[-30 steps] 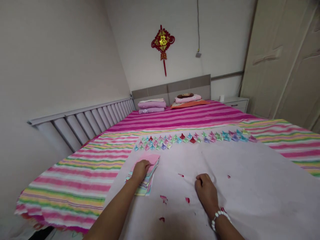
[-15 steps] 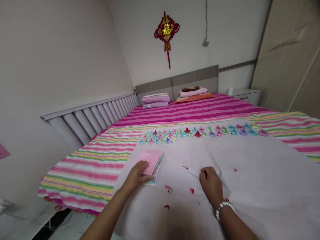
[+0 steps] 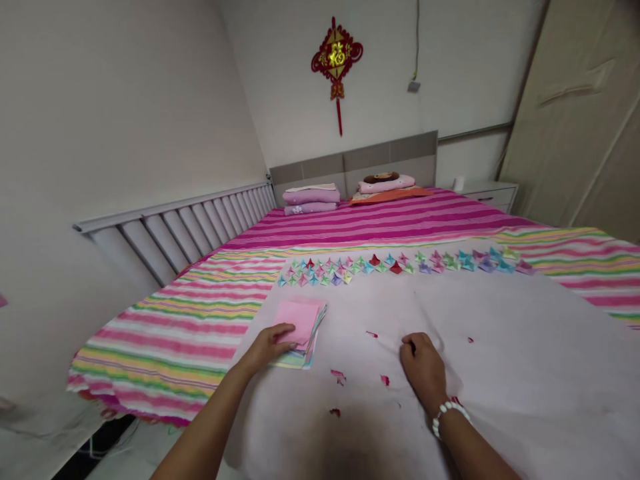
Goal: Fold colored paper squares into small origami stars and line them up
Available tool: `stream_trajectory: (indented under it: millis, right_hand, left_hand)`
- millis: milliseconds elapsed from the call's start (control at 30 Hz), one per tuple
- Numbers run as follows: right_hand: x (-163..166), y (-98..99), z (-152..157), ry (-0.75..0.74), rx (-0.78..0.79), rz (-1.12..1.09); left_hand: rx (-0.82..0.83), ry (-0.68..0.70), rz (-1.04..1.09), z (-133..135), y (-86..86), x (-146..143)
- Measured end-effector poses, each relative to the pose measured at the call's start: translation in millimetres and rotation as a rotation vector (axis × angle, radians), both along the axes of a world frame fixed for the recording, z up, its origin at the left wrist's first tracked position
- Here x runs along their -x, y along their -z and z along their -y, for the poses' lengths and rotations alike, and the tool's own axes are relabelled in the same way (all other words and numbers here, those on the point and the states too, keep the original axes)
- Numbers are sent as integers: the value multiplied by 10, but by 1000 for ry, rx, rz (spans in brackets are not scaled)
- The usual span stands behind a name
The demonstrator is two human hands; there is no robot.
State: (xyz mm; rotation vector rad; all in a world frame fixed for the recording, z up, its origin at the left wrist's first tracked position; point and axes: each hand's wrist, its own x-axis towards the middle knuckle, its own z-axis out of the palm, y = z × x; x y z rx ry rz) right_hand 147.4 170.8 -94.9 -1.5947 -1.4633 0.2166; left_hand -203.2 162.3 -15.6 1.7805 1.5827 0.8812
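Observation:
My left hand [image 3: 267,343] rests on the near edge of a stack of coloured paper squares [image 3: 300,323] with a pink sheet on top; its fingers pinch that sheet's edge. My right hand [image 3: 423,367], with a white bead bracelet at the wrist, lies curled in a loose fist on the pale pink cloth [image 3: 500,360]; nothing shows in it. Beyond both hands, a long row of small folded paper pieces [image 3: 400,265] in several colours runs across the cloth.
Small red paper scraps [image 3: 337,377] lie between my hands. The cloth covers a striped bedspread [image 3: 175,333] on a bed with folded pillows [image 3: 310,198] at the head. A padded rail [image 3: 165,230] and wall stand left, a wardrobe [image 3: 585,113] right, a nightstand [image 3: 483,192] beside it.
My left hand slid back from the top of the stack to its near edge. My right hand stayed put. The view shifted slightly.

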Motion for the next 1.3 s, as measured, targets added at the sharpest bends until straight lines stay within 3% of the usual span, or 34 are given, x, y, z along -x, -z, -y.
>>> stream_trajectory:
  millis: [233, 367, 500, 667, 733, 800, 867, 933, 1067, 1167, 1300]
  right_hand:
    - [-2, 16, -12, -8, -8, 9]
    - [-1, 10, -8, -8, 8, 7]
    - [1, 11, -8, -13, 15, 2]
    - [7, -8, 5, -28, 7, -21]
    - [11, -22, 14, -29, 10, -41]
    - [15, -37, 20, -32, 9, -73]
    - [14, -51, 17, -37, -6, -125]
    - [3, -63, 0, -51, -13, -224]
    - [-63, -94, -68, -113, 63, -519]
    - [-135, -155, -66, -165, 118, -596]
    - [-162, -335, 157, -220, 168, -692]
  left_hand:
    - [-22, -35, 78, -10, 31, -44]
    - [-127, -112, 137, -23, -43, -77]
    - [-336, -302, 221, -77, -215, -56]
    - [-552, -527, 398, -29, -552, -189]
    - [-513, -529, 641, 42, -678, -337]
    - [-418, -448, 944, 120, -757, -518]
    - [-311, -375, 1173, 187, -772, -700]
    - [-217, -404, 1304, 239, -730, -862]
    - [-77, -454, 1405, 322, -576, -1114]
    - [-33, -445, 1409, 395, -482, -1262]
    - [-52, -386, 1174, 540, -390, -1437]
